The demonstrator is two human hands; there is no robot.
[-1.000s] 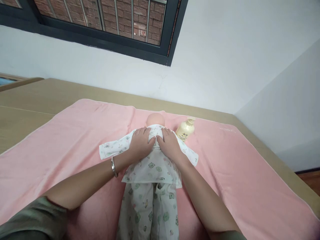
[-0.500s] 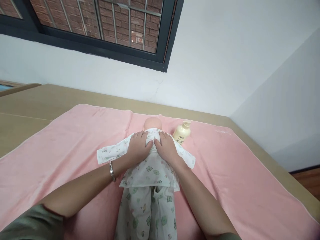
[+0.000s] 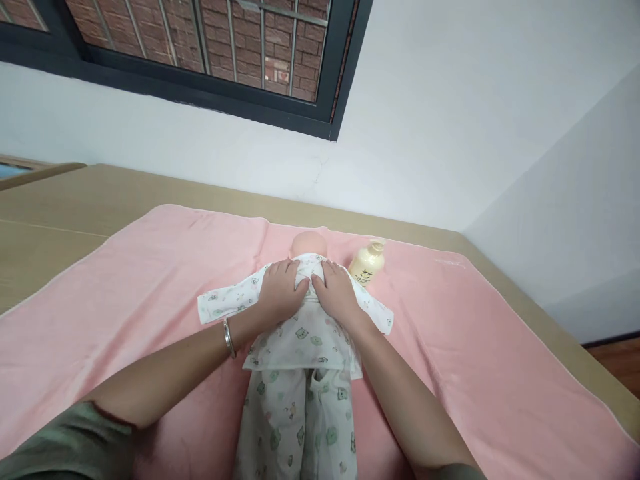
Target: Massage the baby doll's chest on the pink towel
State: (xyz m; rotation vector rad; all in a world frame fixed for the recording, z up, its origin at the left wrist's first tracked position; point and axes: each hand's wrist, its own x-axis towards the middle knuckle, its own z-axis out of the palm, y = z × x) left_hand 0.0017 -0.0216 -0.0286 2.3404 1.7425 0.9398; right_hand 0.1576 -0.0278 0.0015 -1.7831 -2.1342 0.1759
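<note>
Doll [image 3: 307, 243] in a printed shirt [image 3: 300, 327] lies on a pink towel [image 3: 125, 287] over the tabletop [image 3: 60, 200], both palms pressing the cloth at its chest. Left hand [image 3: 280, 288] and right hand [image 3: 337, 290] lie flat, fingers loosely together, seemingly smoothing or closing the shirt front; any fastening beneath is hidden. Just right of the head stands a cream bottle [image 3: 367, 262], its label unreadable.

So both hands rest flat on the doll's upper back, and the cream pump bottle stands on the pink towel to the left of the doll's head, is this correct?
Not quite. In the head view the cream pump bottle stands on the pink towel to the right of the doll's head. The left hand and right hand do rest flat on its upper back.
</note>
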